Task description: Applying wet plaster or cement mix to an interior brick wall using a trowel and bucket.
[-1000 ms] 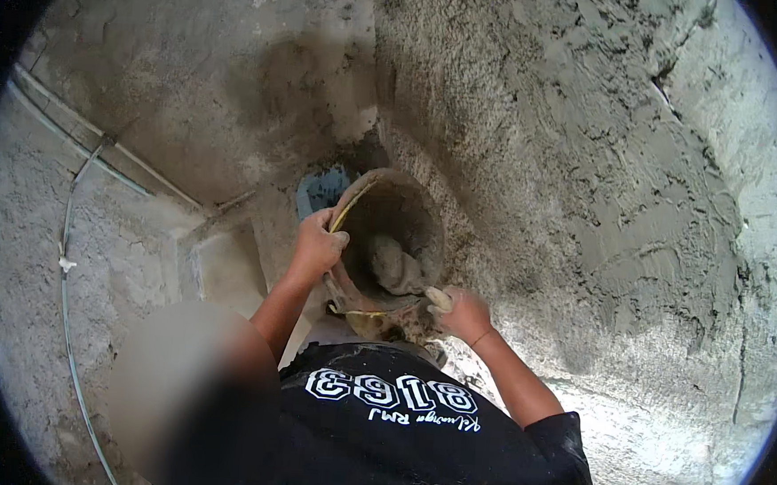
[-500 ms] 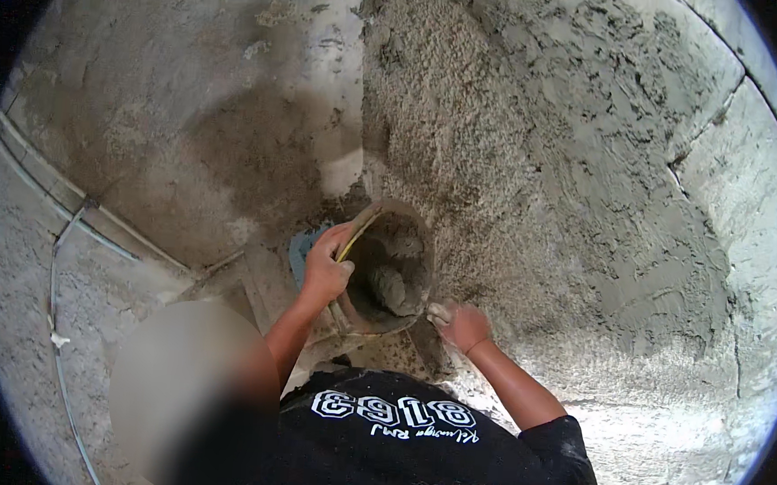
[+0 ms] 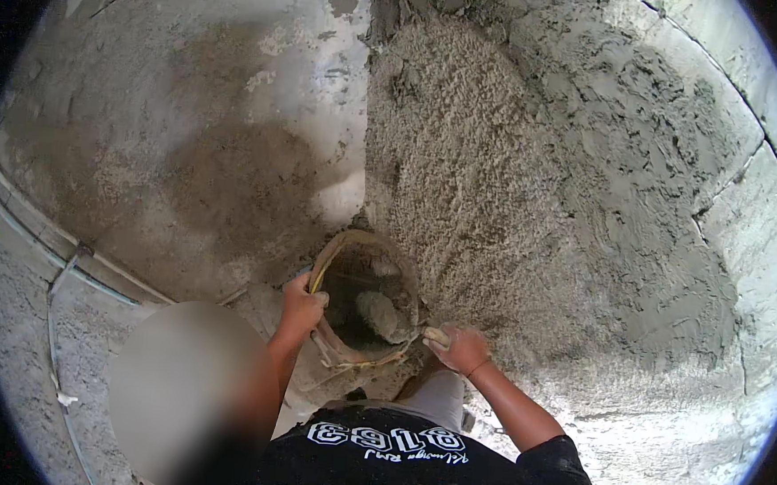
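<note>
A round, mortar-stained bucket (image 3: 347,357) is tilted so its mouth faces up toward me, close to my body. My left hand (image 3: 301,309) is closed round its left rim, beside a yellow strip along the edge. In my right hand (image 3: 462,348) is the pale handle of a trowel, gripped just outside the right rim. A lump of wet grey mortar (image 3: 382,317) lies inside the bucket, at the trowel's end, and covers most of its blade.
Ahead to the right rises a rough wall (image 3: 466,141) with wet mortar (image 3: 624,168) spread over part of it. A smoother stained wall (image 3: 233,162) meets it at a corner. Thin pipes (image 3: 56,329) run along the left side. A blurred round patch covers the lower left.
The bucket has come nearer my body and a little left, with both hands moving along. The view has shifted, and a pale trouser leg now shows beneath my right hand.
</note>
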`<action>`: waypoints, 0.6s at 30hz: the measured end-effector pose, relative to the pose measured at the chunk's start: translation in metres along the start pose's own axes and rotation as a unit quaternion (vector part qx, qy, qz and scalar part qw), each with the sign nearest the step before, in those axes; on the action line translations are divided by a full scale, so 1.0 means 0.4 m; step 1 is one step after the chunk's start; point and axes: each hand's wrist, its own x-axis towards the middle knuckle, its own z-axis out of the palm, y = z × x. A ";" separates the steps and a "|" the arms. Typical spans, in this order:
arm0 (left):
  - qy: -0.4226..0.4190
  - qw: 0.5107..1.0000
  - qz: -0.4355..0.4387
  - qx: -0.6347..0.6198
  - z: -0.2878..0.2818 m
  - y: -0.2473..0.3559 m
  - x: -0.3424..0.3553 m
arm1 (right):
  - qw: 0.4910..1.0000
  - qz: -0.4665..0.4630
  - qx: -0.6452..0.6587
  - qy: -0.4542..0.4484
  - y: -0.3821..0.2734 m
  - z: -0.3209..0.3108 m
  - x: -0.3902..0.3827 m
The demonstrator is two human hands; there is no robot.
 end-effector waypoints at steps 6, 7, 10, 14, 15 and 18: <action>0.016 0.999 0.045 0.026 -0.022 -0.042 0.080 | 0.999 -0.006 0.045 -0.005 -0.064 -0.065 0.075; 0.021 0.998 0.047 0.029 -0.032 -0.024 0.090 | 0.999 -0.007 0.032 -0.001 -0.067 -0.081 0.098; 0.030 0.997 0.023 0.065 -0.065 0.009 0.143 | 1.000 -0.011 0.023 0.018 -0.062 -0.116 0.160; 0.056 0.998 -0.027 0.033 -0.087 0.045 0.199 | 0.997 -0.018 0.005 0.071 -0.050 -0.146 0.248; 0.057 0.997 -0.027 0.035 -0.095 0.048 0.218 | 0.997 -0.018 0.007 0.071 -0.051 -0.164 0.278; 0.087 0.996 -0.008 0.017 -0.138 0.053 0.272 | 0.994 -0.067 0.057 0.069 -0.077 -0.244 0.357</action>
